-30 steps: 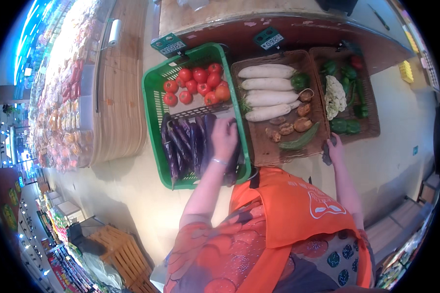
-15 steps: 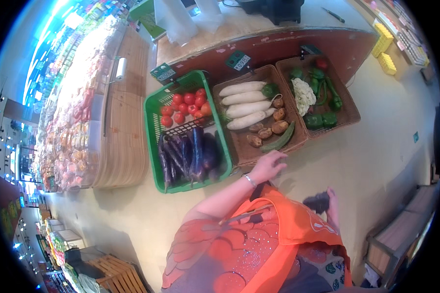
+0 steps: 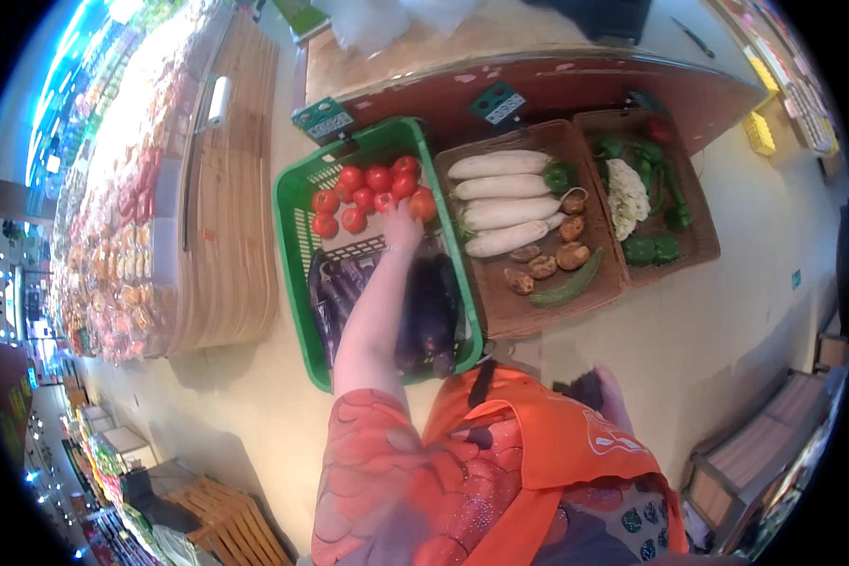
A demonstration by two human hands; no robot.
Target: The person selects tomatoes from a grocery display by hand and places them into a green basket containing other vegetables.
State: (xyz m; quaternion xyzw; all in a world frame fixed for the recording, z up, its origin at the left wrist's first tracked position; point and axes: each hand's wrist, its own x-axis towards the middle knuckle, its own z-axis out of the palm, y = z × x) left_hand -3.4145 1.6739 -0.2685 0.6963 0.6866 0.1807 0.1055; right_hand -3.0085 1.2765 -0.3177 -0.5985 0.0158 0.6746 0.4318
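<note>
My left hand [image 3: 403,226] is in the far part of the green basket [image 3: 286,259], its fingers apart and reaching among the red tomatoes [image 3: 352,178]. My left forearm crosses over long dark purple eggplants [image 3: 432,316] in the near part. A black plastic divider [image 3: 354,249] separates the two groups. Beyond the orange apron, at the right, my right hand [image 3: 614,394] is partly hidden and blurred. It seems closed on a dark object [image 3: 583,388], whose kind I cannot make out.
One brown basket [image 3: 500,327] holds white radishes [image 3: 505,211], potatoes [image 3: 573,256] and a green gourd [image 3: 571,285]. Another [image 3: 674,274] holds cauliflower [image 3: 626,198] and green peppers [image 3: 653,250]. A counter [image 3: 406,66] stands behind; a wooden display [image 3: 231,208] stands left.
My left hand has moved forward and left, from the near edge of the brown basket to the tomatoes. My right hand and the dark object have shifted slightly left in view.
</note>
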